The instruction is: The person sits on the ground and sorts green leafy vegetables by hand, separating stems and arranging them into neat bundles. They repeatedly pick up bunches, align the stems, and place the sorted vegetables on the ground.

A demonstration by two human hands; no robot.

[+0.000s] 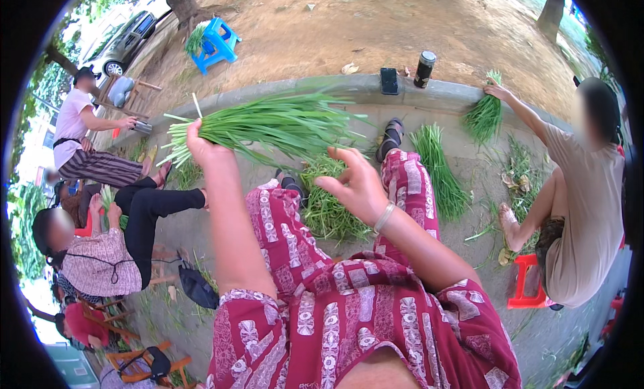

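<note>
My left hand [209, 147] is closed round the pale stem ends of a bundle of long green leaves [271, 124], which look like garlic chives. The leaves spread out to the right, their tips blurred. My right hand [357, 185] is just below the leaf tips, thumb and fingers apart, with nothing in it; a light bracelet [384, 217] is on its wrist. Beneath it, between my legs, a heap of loose green leaves [332, 213] lies on the pavement. Another bundle of leaves [443, 177] lies right of my leg.
A phone [389, 81] and a dark tumbler [425, 69] stand or lie on the curb [342, 89]. At the right a seated person [578, 187] holds a green bundle [485, 112] at the curb. Other people sit at the left. A blue stool [216, 45] bears more greens.
</note>
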